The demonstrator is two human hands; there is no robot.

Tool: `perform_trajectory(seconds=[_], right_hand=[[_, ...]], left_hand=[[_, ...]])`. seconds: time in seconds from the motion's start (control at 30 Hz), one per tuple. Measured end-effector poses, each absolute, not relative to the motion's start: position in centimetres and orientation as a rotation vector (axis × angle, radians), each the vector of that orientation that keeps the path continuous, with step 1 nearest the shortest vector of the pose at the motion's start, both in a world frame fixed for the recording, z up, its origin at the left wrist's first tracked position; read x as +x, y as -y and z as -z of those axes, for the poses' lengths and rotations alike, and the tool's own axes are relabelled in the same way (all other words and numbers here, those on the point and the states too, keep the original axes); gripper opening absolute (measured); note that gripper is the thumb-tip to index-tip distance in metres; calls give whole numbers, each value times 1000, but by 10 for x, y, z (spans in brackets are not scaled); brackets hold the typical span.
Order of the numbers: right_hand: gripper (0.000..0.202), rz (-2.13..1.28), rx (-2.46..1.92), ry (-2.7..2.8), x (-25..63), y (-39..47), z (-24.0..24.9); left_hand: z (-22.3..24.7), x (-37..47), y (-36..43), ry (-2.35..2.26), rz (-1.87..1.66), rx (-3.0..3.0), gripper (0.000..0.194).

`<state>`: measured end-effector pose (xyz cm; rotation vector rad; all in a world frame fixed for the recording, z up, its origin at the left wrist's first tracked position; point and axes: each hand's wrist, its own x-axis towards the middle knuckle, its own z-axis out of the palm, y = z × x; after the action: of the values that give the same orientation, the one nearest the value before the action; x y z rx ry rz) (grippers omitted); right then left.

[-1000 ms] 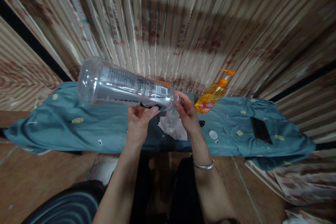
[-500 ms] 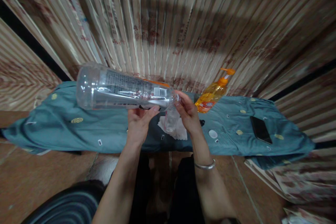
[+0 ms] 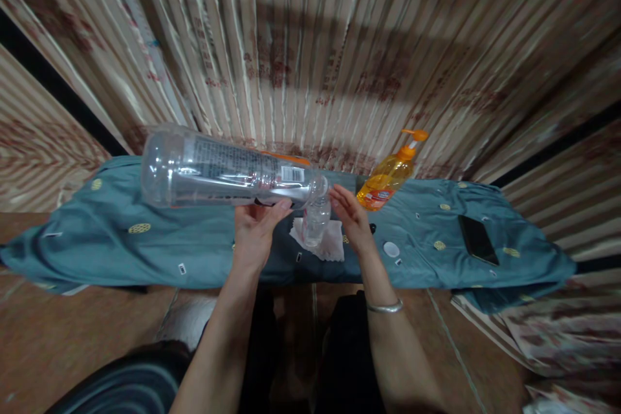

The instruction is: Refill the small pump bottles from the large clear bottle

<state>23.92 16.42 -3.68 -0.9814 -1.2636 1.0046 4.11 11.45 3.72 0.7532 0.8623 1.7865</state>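
My left hand [image 3: 255,229] is wrapped under a large clear plastic bottle [image 3: 226,171], which lies sideways in the air with its neck pointing right. A small clear bottle [image 3: 316,221] stands upright on a white cloth or tissue [image 3: 332,240], just under the large bottle's neck. My right hand [image 3: 352,217] is just right of the two bottles' necks, fingers apart with nothing in them. Behind and to its right an orange pump bottle [image 3: 387,180] with yellow liquid stands on the teal cloth.
A teal patterned cloth [image 3: 189,242] covers the long narrow surface. On it are a round white disc [image 3: 391,249], a small black item [image 3: 372,228] and a black phone [image 3: 478,239]. A striped curtain [image 3: 301,45] hangs behind. A black ridged stool [image 3: 130,381] is at lower left.
My right hand has let go of the large bottle's neck and moved slightly right and down. My left hand still holds the bottle nearly level. The view has shifted slightly.
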Motion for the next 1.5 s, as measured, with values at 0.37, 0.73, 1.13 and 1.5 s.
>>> perform_trajectory(seconds=[0.37,0.73,1.13,1.5], right_hand=[[101,-1070,-1096,1500,229,-139,39],[116,-959,-1242,1436,203,-135,65],[84,-789,-1366,1417,199,-130,83],[79,-806,-1420,1419,199,-128,89]], left_hand=[[-30,40,-115,-879,-1765,763,61],[-22,37,-113,-948,-1741,710,79],[-21,38,-108,-1040,-1668,661,79],[-9,30,-100,-1071,-1616,627,53]])
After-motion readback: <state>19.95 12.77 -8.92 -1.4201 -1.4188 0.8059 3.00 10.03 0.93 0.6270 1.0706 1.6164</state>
